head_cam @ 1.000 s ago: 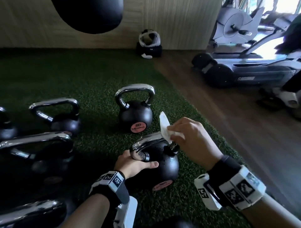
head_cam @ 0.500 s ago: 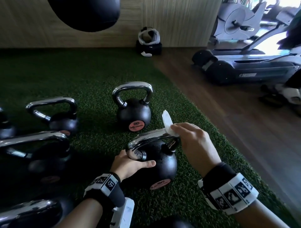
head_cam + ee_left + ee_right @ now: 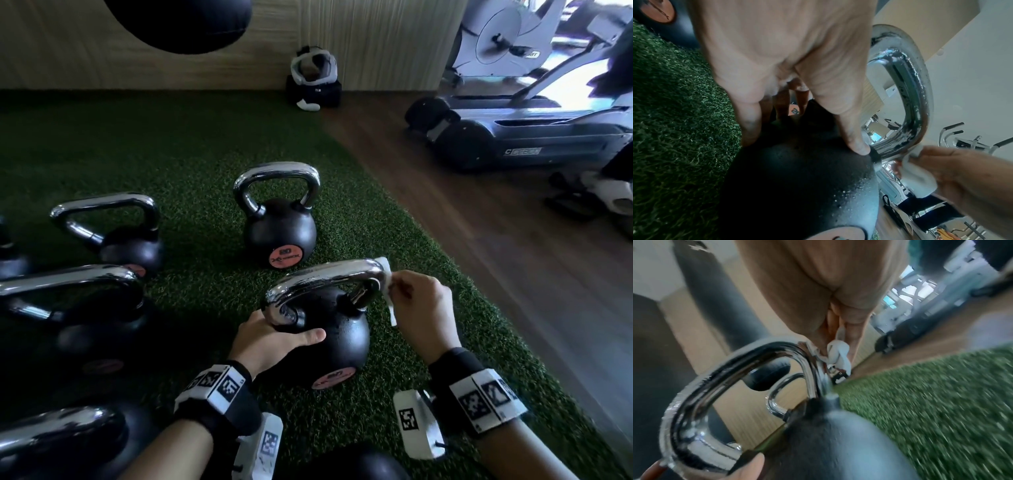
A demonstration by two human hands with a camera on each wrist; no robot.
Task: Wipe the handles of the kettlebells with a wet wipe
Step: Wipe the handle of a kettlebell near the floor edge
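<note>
The near kettlebell [image 3: 322, 329] stood on the turf [image 3: 191, 147] at the right end of the cluster, its chrome handle [image 3: 325, 277] arching above the ball with the long axis running left to right, the right end a little farther off. The left hand [image 3: 274, 342] gripped the ball at the handle's left foot, fingers curled behind it and thumb laid across the near face, steadying it. The right hand [image 3: 423, 310] pinched the wipe [image 3: 385, 274] between thumb and fingertips and pressed it against the outer side of the handle's right bend, where the top bar turns down into the right leg. So the wipe lay at the right end of the bar, the right hand just beside it on the right. By judgement, the unwiped stretch ran away leftward toward the left hand, which the right hand was better placed to cover. Other kettlebells [image 3: 277, 219] stood left and farther off, apart from both hands
</note>
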